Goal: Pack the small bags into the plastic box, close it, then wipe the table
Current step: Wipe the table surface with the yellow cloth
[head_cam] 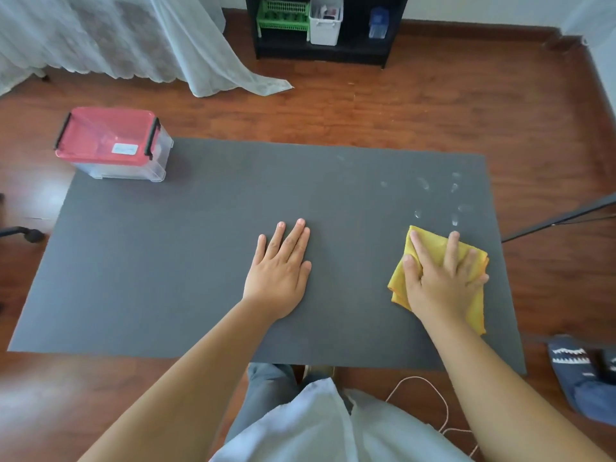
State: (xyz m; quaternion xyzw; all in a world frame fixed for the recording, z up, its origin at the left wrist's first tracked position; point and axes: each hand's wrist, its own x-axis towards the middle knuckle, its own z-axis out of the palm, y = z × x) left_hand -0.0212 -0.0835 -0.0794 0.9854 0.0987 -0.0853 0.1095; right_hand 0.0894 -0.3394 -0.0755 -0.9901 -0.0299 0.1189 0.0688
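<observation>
A clear plastic box (133, 165) with a red lid (106, 135) and black side clips stands shut at the far left corner of the grey table (186, 261). No small bags are in sight. My right hand (440, 278) presses flat, fingers spread, on a folded yellow cloth (400, 275) near the table's right side. Just beyond the cloth, pale smudges (453, 198) mark the surface. My left hand (283, 268) lies flat on the table's middle, fingers straight, holding nothing.
A black tripod leg (560, 221) slants in past the table's right edge. Blue slippers (580, 371) lie on the wooden floor at the lower right. A black shelf (353, 51) with baskets stands at the back, a white curtain (166, 45) hangs far left.
</observation>
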